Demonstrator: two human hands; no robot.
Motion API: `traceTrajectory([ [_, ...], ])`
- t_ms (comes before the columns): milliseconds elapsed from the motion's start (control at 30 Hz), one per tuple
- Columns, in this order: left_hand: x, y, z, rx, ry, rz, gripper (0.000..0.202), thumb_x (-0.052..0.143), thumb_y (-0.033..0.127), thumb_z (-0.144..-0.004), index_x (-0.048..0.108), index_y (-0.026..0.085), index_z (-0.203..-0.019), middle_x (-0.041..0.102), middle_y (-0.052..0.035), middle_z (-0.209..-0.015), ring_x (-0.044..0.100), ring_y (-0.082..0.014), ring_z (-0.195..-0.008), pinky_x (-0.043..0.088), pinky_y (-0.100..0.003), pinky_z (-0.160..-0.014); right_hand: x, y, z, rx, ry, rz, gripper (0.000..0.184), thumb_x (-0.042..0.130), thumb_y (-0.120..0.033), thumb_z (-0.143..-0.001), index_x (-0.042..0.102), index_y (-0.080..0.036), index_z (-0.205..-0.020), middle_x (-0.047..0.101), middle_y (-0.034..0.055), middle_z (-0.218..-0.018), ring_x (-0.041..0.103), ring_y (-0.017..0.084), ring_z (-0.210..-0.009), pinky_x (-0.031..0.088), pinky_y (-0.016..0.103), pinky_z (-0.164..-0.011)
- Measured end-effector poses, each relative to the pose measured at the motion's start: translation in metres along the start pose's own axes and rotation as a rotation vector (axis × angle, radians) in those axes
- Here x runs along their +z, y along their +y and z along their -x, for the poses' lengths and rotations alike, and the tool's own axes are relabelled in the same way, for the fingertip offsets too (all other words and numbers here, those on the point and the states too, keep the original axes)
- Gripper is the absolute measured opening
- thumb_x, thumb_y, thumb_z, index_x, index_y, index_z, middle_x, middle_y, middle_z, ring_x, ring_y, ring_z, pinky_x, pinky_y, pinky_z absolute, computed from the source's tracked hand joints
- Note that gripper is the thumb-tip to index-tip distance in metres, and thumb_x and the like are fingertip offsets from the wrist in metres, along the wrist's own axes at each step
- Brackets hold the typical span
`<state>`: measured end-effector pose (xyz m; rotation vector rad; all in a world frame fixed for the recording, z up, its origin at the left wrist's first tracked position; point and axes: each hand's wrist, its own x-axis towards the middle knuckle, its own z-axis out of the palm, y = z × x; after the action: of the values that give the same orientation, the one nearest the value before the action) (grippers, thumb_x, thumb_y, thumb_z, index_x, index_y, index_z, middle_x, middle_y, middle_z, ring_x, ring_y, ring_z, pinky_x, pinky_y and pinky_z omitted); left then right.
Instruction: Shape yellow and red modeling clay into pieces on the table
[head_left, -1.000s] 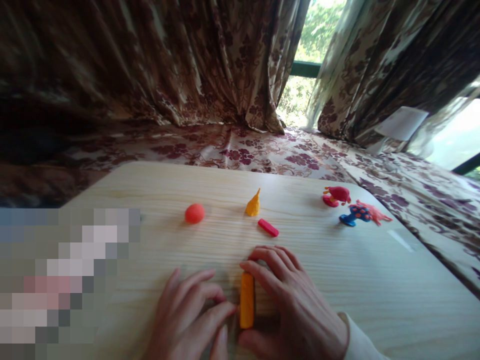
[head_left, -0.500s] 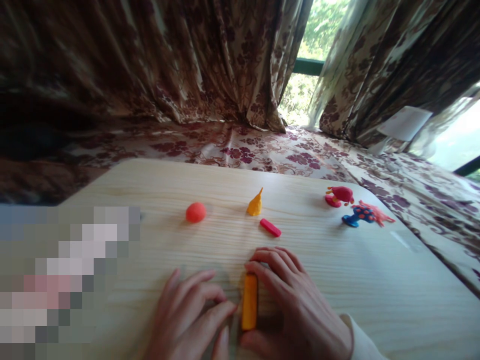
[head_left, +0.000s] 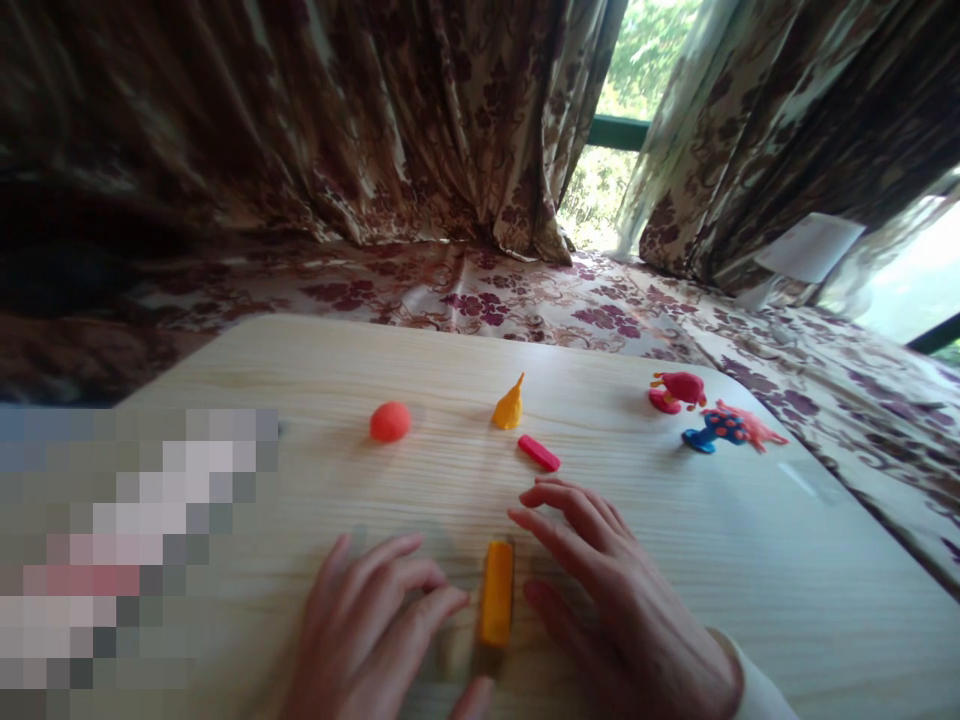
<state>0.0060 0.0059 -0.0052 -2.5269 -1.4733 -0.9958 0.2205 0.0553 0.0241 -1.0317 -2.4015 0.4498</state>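
An orange clay bar (head_left: pixel 496 593) lies lengthwise on the pale wooden table (head_left: pixel 300 380), near its front edge. My left hand (head_left: pixel 367 630) rests on the table just left of the bar, fingers loosely spread, index fingertip close to the bar's left side. My right hand (head_left: pixel 622 610) hovers to the right of the bar with its fingers stretched out and apart, off the clay. Neither hand holds anything.
Further back lie an orange-red clay ball (head_left: pixel 390 421), a yellow clay cone (head_left: pixel 509 406) and a short red clay stick (head_left: pixel 538 453). Small red (head_left: pixel 677 390) and blue-and-pink clay figures (head_left: pixel 724 428) stand at the far right. Patterned curtains and fabric surround the table.
My right hand has lifted its fingers off the orange bar and moved a little right and forward. The bar now lies uncovered. The left hand has hardly moved.
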Motion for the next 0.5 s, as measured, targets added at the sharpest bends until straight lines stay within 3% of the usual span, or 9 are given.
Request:
traceTrajectory([
  [100, 0.003, 0.002, -0.006, 0.032, -0.048, -0.071, 0.04, 0.068, 0.041, -0.068, 0.056, 0.023, -0.101, 0.063, -0.0027, -0.098, 0.053, -0.0245, -0.109, 0.016, -0.041, -0.109, 0.0, -0.002, -0.001, 0.007, -0.029, -0.007, 0.042, 0.046, -0.006, -0.081, 0.054, -0.022, -0.119, 0.049, 0.0094, -0.123, 0.043, 0.023, -0.119, 0.039, 0.041, -0.099],
  [200, 0.002, 0.003, -0.012, 0.009, -0.072, -0.136, 0.025, 0.063, 0.031, -0.071, 0.058, 0.025, -0.095, 0.064, -0.0005, -0.095, 0.054, -0.0239, -0.107, 0.02, -0.042, -0.106, 0.003, -0.005, -0.002, 0.035, -0.02, -0.037, 0.038, 0.052, -0.006, -0.077, 0.058, -0.022, -0.111, 0.052, 0.0083, -0.118, 0.043, 0.023, -0.116, 0.039, 0.041, -0.099],
  [300, -0.003, 0.001, -0.013, 0.007, -0.082, -0.166, 0.028, 0.056, 0.022, -0.074, 0.059, 0.026, -0.101, 0.063, -0.0002, -0.095, 0.054, -0.023, -0.107, 0.025, -0.042, -0.103, 0.005, -0.004, -0.003, 0.071, 0.004, -0.064, 0.028, 0.059, -0.007, -0.074, 0.061, -0.021, -0.099, 0.057, 0.0065, -0.109, 0.046, 0.023, -0.113, 0.04, 0.039, -0.097],
  [400, -0.005, -0.003, -0.011, -0.01, -0.06, -0.162, 0.032, 0.056, 0.025, -0.077, 0.057, 0.024, -0.109, 0.062, -0.002, -0.099, 0.052, -0.0239, -0.109, 0.025, -0.043, -0.103, 0.007, -0.002, -0.004, 0.065, 0.006, -0.09, 0.022, 0.063, -0.008, -0.074, 0.062, -0.022, -0.091, 0.06, 0.004, -0.101, 0.048, 0.022, -0.109, 0.041, 0.038, -0.095],
  [500, -0.002, -0.005, -0.01, 0.0, -0.044, -0.149, 0.028, 0.059, 0.029, -0.077, 0.06, 0.027, -0.105, 0.062, -0.0012, -0.096, 0.051, -0.0241, -0.109, 0.023, -0.043, -0.104, 0.008, -0.001, -0.004, 0.055, 0.021, -0.101, 0.019, 0.065, -0.01, -0.076, 0.063, -0.023, -0.09, 0.061, 0.0034, -0.099, 0.049, 0.022, -0.108, 0.041, 0.038, -0.094],
])
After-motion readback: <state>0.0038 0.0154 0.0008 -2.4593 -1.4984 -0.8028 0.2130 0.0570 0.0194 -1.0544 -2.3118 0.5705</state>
